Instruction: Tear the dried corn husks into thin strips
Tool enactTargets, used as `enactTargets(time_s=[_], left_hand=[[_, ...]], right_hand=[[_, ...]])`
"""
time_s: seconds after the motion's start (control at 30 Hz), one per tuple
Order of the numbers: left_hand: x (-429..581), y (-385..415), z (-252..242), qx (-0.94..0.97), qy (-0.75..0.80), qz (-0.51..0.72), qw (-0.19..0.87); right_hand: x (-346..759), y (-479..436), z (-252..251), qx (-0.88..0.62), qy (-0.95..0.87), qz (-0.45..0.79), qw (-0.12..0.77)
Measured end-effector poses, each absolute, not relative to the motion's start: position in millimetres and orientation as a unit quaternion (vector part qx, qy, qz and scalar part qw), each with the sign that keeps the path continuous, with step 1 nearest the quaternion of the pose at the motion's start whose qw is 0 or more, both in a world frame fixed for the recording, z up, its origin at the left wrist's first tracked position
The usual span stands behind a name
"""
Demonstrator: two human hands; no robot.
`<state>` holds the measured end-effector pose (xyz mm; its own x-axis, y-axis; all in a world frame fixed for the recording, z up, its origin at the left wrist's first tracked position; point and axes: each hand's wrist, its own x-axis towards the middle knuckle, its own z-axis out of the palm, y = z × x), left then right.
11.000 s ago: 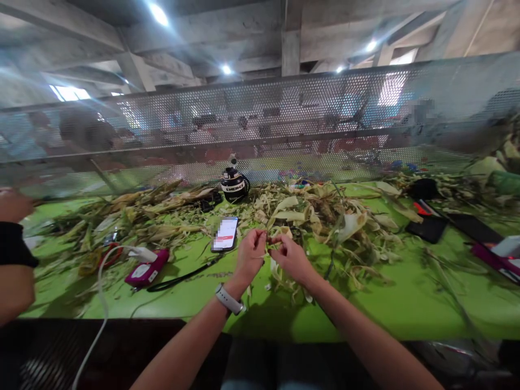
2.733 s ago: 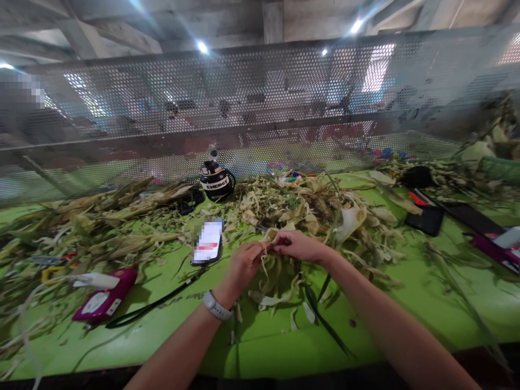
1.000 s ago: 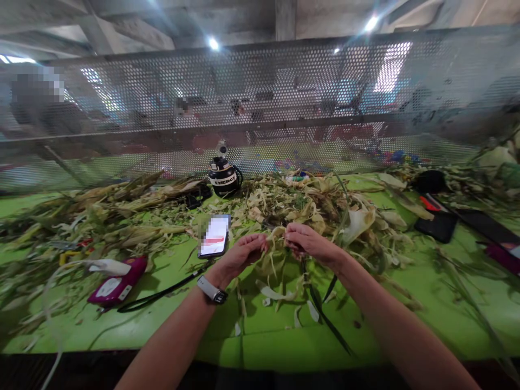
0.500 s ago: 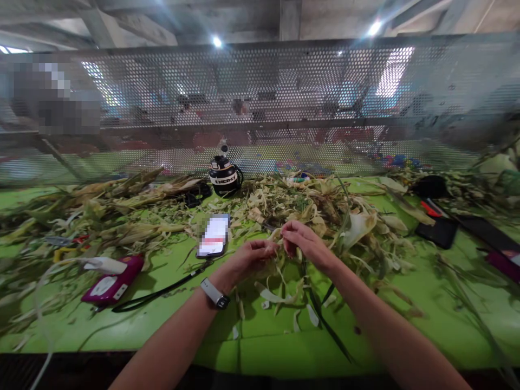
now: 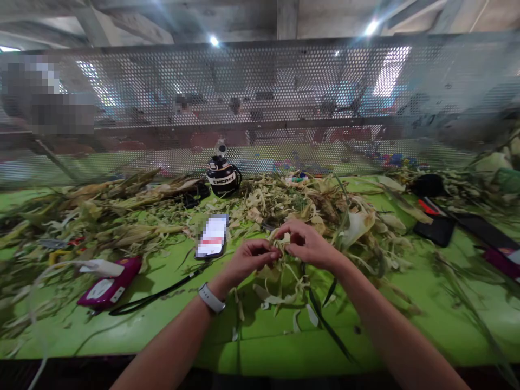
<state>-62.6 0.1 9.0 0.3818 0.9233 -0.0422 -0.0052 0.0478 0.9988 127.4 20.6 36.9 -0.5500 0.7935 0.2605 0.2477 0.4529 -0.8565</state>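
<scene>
Green table [image 5: 276, 352], left hand [image 5: 246, 264] and right hand [image 5: 307, 247], each grip a near-closed pinch on, apparently, pale leaf strips [image 5: 285, 240]

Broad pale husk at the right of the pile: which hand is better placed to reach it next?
Right, probably: the right hand is nearer the broad pale husk, with the left hand farther across. Both hands are at the husk strips, though.

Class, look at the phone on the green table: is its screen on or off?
On: the phone shows a lit, whitish screen with a red band across it.
</scene>
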Motion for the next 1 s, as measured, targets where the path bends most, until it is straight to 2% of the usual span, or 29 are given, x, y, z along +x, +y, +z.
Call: enactTargets(time_s=[0.13, 0.3, 0.67, 1.0], left_hand=[[-66, 2, 6, 0.566, 0.388, 0.405, 0.604], [-69, 4, 1, 0.568, 0.368, 0.4, 0.618], [-69, 4, 2, 0.543, 0.314, 0.419, 0.656], [-69, 3, 5, 0.539, 0.308, 0.421, 0.662]], right_hand=[[130, 23, 35, -0.31, -0.83, 0.373, 0.275], [128, 20, 37, -0.337, -0.803, 0.427, 0.242], [129, 20, 43, -0.385, -0.78, 0.441, 0.222], [128, 25, 34, -0.315, -0.785, 0.472, 0.249]])
